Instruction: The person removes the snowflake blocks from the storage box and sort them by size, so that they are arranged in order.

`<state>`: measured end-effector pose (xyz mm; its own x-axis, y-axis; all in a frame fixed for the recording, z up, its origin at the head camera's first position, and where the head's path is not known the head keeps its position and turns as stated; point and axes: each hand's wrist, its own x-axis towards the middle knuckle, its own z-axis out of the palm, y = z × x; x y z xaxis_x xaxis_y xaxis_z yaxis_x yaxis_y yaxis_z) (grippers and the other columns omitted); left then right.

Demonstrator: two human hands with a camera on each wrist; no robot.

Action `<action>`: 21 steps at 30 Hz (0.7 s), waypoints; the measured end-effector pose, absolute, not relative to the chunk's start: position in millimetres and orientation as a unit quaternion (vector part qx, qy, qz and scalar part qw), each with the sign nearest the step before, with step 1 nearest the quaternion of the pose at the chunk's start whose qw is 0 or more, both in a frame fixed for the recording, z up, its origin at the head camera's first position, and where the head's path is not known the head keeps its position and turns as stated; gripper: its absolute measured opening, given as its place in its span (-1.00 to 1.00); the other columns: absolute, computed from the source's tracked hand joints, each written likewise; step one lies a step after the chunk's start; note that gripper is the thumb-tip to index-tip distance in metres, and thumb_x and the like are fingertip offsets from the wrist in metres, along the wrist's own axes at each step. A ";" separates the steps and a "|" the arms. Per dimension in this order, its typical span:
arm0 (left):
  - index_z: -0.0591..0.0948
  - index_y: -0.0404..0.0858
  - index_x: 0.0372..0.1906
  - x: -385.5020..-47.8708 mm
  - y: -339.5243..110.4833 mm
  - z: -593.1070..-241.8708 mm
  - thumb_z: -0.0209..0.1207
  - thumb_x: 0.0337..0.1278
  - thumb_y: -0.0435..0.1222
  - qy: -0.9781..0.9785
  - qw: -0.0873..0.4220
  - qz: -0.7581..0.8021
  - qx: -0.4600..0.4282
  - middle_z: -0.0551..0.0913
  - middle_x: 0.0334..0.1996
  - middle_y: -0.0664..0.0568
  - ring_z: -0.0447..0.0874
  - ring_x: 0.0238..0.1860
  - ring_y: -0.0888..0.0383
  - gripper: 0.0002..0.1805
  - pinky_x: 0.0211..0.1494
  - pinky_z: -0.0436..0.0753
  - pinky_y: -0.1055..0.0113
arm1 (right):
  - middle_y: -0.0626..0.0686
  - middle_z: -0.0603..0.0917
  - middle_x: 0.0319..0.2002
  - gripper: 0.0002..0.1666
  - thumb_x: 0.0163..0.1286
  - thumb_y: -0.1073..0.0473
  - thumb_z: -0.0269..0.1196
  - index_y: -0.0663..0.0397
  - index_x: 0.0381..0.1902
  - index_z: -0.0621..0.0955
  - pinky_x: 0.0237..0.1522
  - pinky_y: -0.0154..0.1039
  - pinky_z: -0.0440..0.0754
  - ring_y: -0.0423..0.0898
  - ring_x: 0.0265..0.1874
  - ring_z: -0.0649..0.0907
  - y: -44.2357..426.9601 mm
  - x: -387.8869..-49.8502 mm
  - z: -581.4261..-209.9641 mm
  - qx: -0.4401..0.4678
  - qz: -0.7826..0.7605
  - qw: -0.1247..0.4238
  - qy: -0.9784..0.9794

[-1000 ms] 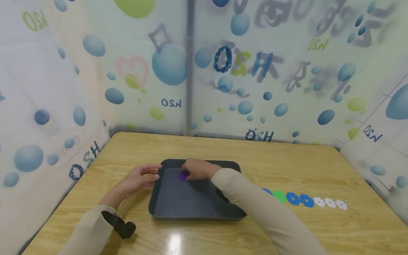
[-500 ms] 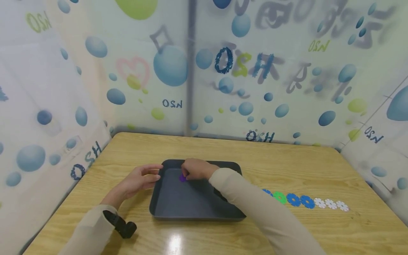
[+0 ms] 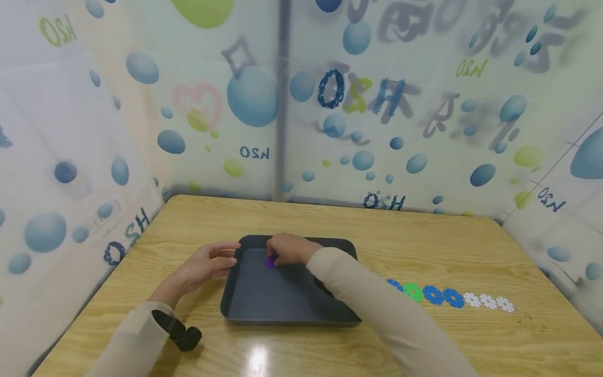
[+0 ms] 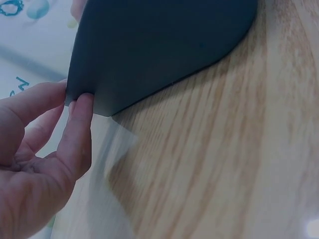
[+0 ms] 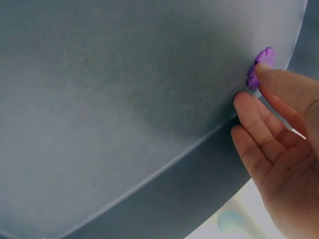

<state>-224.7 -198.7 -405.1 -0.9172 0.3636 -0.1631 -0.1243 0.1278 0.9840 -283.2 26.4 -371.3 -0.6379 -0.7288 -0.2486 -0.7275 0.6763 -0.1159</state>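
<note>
Near the far left corner of a dark grey baking tray (image 3: pixel 292 298), my right hand (image 3: pixel 292 249) pinches a purple flower-shaped plastic disc (image 3: pixel 270 263). The right wrist view has the purple disc (image 5: pixel 261 67) standing tilted by the tray floor, thumb laid against it, the other fingers loosely bent. My left hand (image 3: pixel 203 267) touches the tray's left side. In the left wrist view, fingertips (image 4: pixel 83 102) of that hand rest against the outer wall of the tray (image 4: pixel 164 45), fairly straight. What lies under the right palm is hidden in the head view.
Right of the tray, a row of flower-shaped discs lies on the wooden table (image 3: pixel 424 246): a green disc (image 3: pixel 413 292), blue discs (image 3: pixel 454 298) and white discs (image 3: pixel 488 301). The right sleeve (image 3: pixel 377 306) partly covers the row's left end. Printed curtains stand behind the table.
My right hand makes only small shifts at the same corner, and the purple disc turns slightly in its fingers. The left hand and the tray stay where they were.
</note>
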 end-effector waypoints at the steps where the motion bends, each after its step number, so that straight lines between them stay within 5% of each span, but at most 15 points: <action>1: 0.20 -0.45 0.30 -224.8 -198.8 -405.2 0.10 0.22 -0.35 0.728 0.186 0.654 0.084 0.17 0.21 -0.38 0.39 0.10 -0.06 -0.40 0.11 0.49 0.14 | -0.04 0.62 -0.18 -0.74 0.17 0.23 0.32 0.11 -0.14 0.61 -0.07 -0.39 0.51 -0.17 -0.15 0.56 26.4 -283.1 -371.1 -0.401 -0.003 0.140 0.905; 14: 0.17 -0.48 0.30 -226.2 -199.7 -400.9 0.08 0.23 -0.38 0.726 0.186 0.656 0.096 0.14 0.23 -0.43 0.39 0.11 -0.06 -0.40 0.11 0.49 0.13 | -0.03 0.64 -0.19 -0.65 0.07 0.15 0.40 0.13 -0.16 0.63 -0.12 -0.41 0.51 -0.16 -0.19 0.58 24.6 -281.8 -365.9 -0.390 -0.018 0.135 0.911; 21: 0.19 -0.47 0.30 -226.8 -200.7 -405.1 0.10 0.22 -0.37 0.725 0.188 0.656 0.092 0.16 0.22 -0.41 0.42 0.09 -0.02 -0.40 0.10 0.50 0.14 | -0.11 0.54 -0.36 -0.66 0.00 0.23 0.44 0.06 -0.30 0.52 -0.29 -0.45 0.48 -0.22 -0.33 0.51 23.2 -281.6 -368.2 -0.386 -0.042 0.144 0.910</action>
